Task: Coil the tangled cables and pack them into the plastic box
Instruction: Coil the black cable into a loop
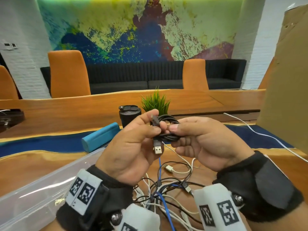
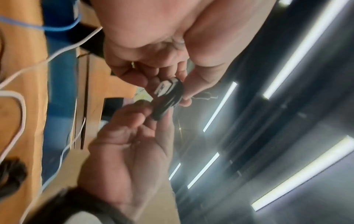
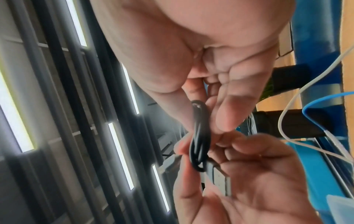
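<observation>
A black cable coil [image 1: 168, 120] is held up over the table between both hands. My left hand [image 1: 155, 122] pinches its left side by the small plug, and the USB-A plug [image 1: 157, 148] hangs below. My right hand [image 1: 174, 135] grips the right side, thumb on top. The left wrist view shows the coil [image 2: 168, 100] and plug [image 2: 162, 88] between the left hand [image 2: 172, 89] and right fingers [image 2: 142, 108]. From the right wrist, the coil [image 3: 200, 136] sits between both hands. A tangle of cables [image 1: 166, 190] lies beneath. The clear plastic box [image 1: 50, 174] stands at lower left.
A blue case [image 1: 100, 135], a black tumbler [image 1: 129, 114] and a small green plant [image 1: 155, 104] stand behind the hands. A white cable [image 1: 266, 135] runs off to the right under a tall cardboard sheet [image 1: 286, 80]. Orange chairs line the far side.
</observation>
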A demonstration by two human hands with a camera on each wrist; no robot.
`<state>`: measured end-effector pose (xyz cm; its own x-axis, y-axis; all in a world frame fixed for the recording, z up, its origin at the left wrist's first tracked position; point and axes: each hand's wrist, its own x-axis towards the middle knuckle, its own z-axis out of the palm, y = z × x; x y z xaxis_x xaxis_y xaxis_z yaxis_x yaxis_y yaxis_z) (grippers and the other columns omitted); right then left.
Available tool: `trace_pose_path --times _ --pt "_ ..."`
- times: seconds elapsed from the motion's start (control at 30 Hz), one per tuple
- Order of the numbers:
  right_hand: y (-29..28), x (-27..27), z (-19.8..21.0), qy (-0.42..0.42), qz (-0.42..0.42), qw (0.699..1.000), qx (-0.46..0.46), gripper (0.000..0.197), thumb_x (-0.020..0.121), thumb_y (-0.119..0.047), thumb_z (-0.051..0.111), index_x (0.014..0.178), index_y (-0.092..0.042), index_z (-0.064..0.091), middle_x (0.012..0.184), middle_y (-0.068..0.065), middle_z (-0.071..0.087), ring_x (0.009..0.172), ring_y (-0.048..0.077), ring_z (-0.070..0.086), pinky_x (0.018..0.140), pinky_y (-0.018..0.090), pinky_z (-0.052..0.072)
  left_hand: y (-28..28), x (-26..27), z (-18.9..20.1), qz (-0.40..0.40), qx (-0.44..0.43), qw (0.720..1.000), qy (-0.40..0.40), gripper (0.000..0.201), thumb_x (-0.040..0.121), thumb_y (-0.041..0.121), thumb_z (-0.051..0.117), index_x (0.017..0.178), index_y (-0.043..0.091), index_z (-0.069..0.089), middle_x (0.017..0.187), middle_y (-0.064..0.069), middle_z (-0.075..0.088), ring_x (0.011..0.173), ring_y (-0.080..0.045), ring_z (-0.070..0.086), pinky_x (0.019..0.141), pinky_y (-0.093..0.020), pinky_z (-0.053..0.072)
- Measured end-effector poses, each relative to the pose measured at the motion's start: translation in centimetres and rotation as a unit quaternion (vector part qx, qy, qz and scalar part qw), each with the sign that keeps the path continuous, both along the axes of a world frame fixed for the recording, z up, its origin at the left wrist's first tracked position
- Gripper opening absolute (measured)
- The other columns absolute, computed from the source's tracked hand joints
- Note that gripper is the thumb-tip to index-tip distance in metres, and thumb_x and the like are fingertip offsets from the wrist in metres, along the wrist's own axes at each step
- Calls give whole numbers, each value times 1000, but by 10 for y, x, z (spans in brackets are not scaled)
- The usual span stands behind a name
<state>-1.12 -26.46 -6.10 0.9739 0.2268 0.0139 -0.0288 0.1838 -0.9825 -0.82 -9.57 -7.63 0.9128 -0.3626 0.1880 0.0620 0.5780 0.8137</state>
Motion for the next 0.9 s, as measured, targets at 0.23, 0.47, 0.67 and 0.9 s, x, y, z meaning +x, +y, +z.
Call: trace_pose_path --times 0.23,0.47,0.67,0.9 --pt "8 -5 0 -53 -43 997 -37 16 85 -5 68 100 -3 64 78 14 67 57 17 59 48 22 53 -4 -1 1 77 40 996 23 31 79 9 69 109 15 64 71 -1 63 65 -14 62 64 -32 48" --pt "8 -11 7 -99 -77 992 -1 25 77 -9 69 102 -6 66 80 10 70 63 19 62 50 24 55 10 6 4 51 -6 996 66 48 76 9 66 123 5 59 89 -12 72 71 -16 71 53 -24 56" --pt "7 -5 2 -64 -57 996 23 27 81 -16 67 105 -5 70 83 12 70 62 15 63 48 22 54 7 8 -1 24 -81 994 68 27 72 2 62 97 9 67 87 -16 72 70 -21 73 54 -27 59" --pt "6 2 -5 -31 -28 999 35 18 90 -13 61 100 -2 71 77 10 66 55 11 56 42 18 48 1 10 -14 34 -105 991 73 29 70 3 66 99 9 70 96 -15 73 78 -22 73 61 -30 62"
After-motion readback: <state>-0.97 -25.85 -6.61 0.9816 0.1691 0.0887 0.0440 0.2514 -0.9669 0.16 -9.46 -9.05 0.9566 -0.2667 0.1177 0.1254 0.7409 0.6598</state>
